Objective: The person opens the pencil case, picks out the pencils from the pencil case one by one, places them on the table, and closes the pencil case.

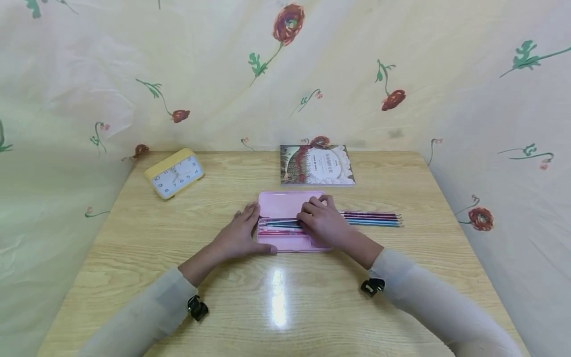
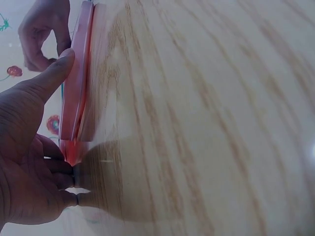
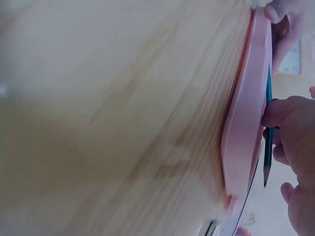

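A pink pencil case (image 1: 285,243) lies open on the table, its lid folded back. Several pencils (image 1: 278,232) lie in its tray. My left hand (image 1: 238,235) rests against the case's left end, fingers extended along the side and thumb on the front rim. Above the tray, my right hand (image 1: 323,220) pinches a teal pencil (image 3: 268,152) between thumb and fingers; in the right wrist view its sharpened tip points back toward the wrist. My right hand hides part of the tray and lid.
Several dark red and blue pencils (image 1: 374,219) lie side by side on the table (image 1: 223,307), right of the case. Behind it is a book (image 1: 316,166). A yellow clock (image 1: 175,173) stands at the back left. Flowered cloth (image 1: 214,74) hangs around the table.
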